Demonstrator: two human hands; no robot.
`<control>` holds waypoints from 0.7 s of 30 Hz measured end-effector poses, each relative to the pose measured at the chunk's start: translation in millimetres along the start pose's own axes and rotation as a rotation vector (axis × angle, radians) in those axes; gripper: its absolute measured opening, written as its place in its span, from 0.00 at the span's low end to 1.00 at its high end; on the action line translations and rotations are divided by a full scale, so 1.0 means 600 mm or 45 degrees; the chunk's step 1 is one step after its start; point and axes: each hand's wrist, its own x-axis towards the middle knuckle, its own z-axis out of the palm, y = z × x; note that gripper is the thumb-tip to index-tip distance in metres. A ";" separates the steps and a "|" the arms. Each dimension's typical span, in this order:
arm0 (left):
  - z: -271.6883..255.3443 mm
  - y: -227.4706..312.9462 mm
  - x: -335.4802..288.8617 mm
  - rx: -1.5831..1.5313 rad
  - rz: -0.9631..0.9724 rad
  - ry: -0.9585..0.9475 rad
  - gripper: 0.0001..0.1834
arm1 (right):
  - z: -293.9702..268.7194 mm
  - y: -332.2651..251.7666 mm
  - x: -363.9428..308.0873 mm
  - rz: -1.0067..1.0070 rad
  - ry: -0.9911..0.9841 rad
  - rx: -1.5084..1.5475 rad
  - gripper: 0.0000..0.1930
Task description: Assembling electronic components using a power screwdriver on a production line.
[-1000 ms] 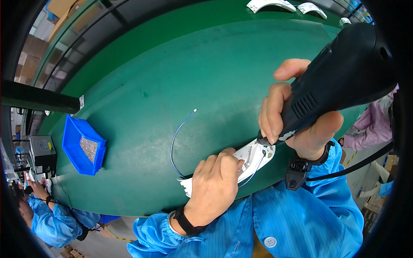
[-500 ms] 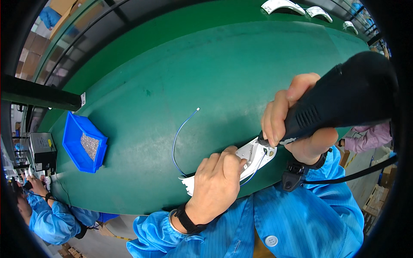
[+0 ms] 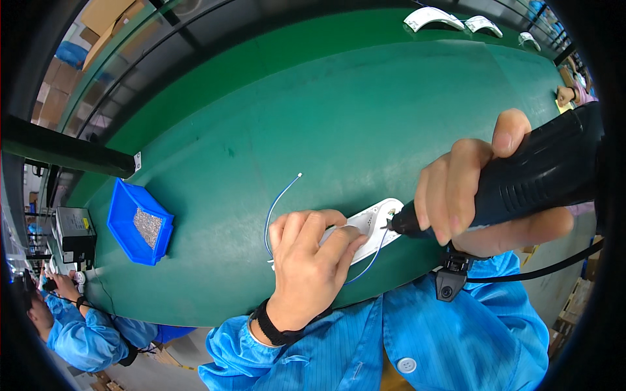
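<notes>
My left hand [image 3: 310, 257] lies over a long white plastic part [image 3: 375, 236] near the table's front edge, with fingers curled and thumb against it. My right hand [image 3: 466, 192] is wrapped round a black electric screwdriver [image 3: 531, 173] held nearly level. Its tip is at the part's right end, beside a small opening; whether it touches a screw I cannot tell. A thin blue cable [image 3: 268, 218] with a small white plug curves out past the left hand onto the table. More blue cable loops along the near side of the part.
To the left stands a blue bin [image 3: 127, 228] holding many small screws [image 3: 148, 227]. Several white curved parts [image 3: 433, 17] sit along the far edge. A dark post [image 3: 72, 146] juts in at left. Another person in blue [image 3: 88, 332] works at far left; another hand [image 3: 566, 96] shows at far right.
The screwdriver has drawn right and lower, its tip shifting slightly left along the part. My left hand has slid a little left, and its fingers have bunched up.
</notes>
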 end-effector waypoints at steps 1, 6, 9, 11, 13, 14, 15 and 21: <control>-0.003 0.002 0.004 -0.015 0.021 -0.019 0.08 | 0.003 -0.005 0.001 0.057 -0.003 0.021 0.31; -0.006 0.002 0.004 -0.087 0.025 -0.065 0.08 | -0.003 0.020 0.010 0.022 -0.221 0.088 0.31; -0.008 0.001 -0.001 -0.145 0.010 -0.047 0.07 | 0.013 0.023 0.006 -0.002 -0.226 0.085 0.31; -0.010 0.003 0.001 -0.188 0.008 -0.059 0.07 | 0.027 0.021 -0.003 -0.009 -0.148 0.050 0.30; -0.009 0.001 -0.004 -0.156 -0.004 -0.056 0.07 | 0.037 0.029 -0.005 -0.043 -0.050 0.046 0.30; -0.010 0.000 -0.006 -0.176 -0.015 -0.062 0.07 | 0.040 0.034 -0.003 -0.079 -0.065 0.058 0.29; -0.010 0.002 -0.008 -0.203 -0.027 -0.068 0.07 | 0.044 0.035 -0.003 -0.085 -0.082 0.071 0.29; -0.025 0.004 -0.024 -0.140 -0.023 -0.057 0.10 | 0.063 0.040 -0.005 -0.103 -0.067 0.079 0.29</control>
